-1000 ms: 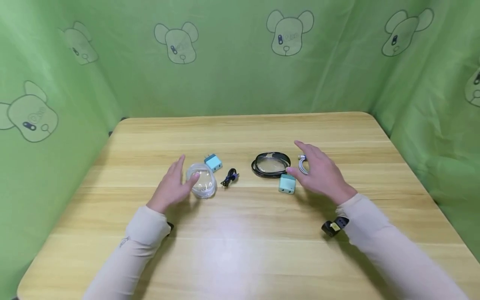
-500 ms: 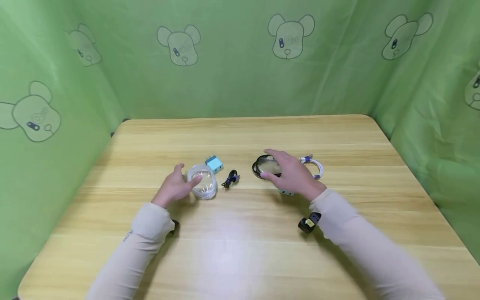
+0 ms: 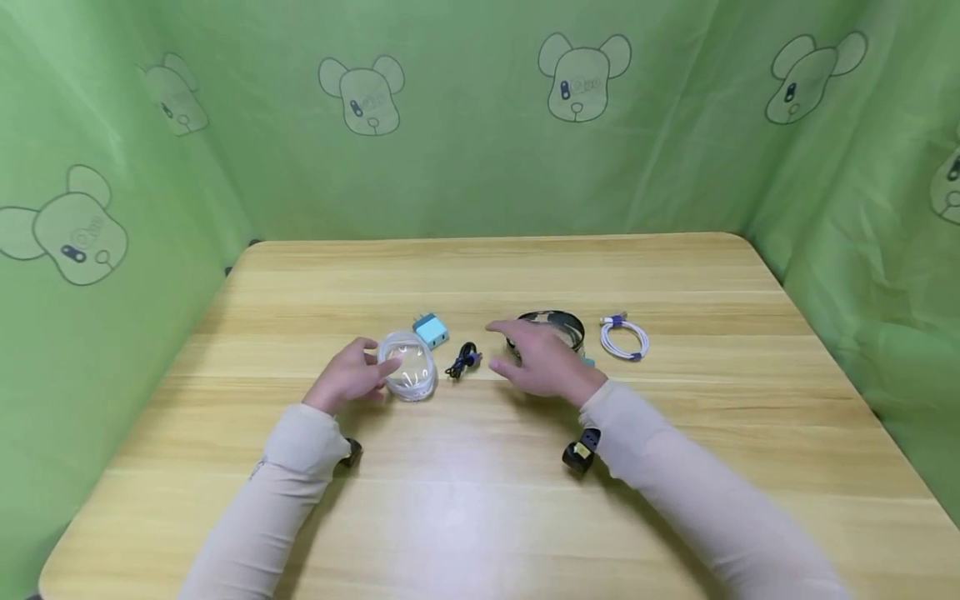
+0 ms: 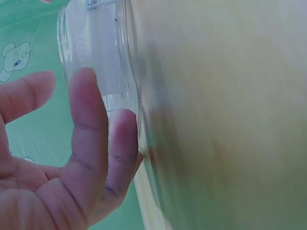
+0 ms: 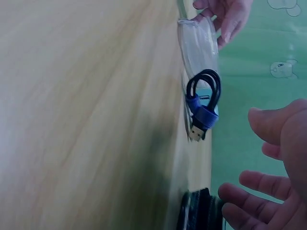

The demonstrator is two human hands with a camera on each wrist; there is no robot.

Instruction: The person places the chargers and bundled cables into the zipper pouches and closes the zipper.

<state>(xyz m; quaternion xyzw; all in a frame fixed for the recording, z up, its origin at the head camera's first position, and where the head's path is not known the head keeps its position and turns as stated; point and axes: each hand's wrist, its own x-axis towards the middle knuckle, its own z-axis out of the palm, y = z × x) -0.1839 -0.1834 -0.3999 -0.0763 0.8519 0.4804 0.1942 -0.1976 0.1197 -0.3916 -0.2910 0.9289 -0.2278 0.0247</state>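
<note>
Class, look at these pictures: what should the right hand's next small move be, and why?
Probably ease the right hand slightly left and down to pinch the small black cable. Its thumb and fingers look spread and hold nothing, and the cable lies on the table just beyond the thumb's tip.

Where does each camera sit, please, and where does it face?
Head: on the head, facing forward and down at the wooden table; left hand, right hand, sleeves show.
Left wrist: on that wrist, facing the clear round case; left hand shows.
Right wrist: on that wrist, facing the black USB cable; both hands show.
Wrist views share the case.
</note>
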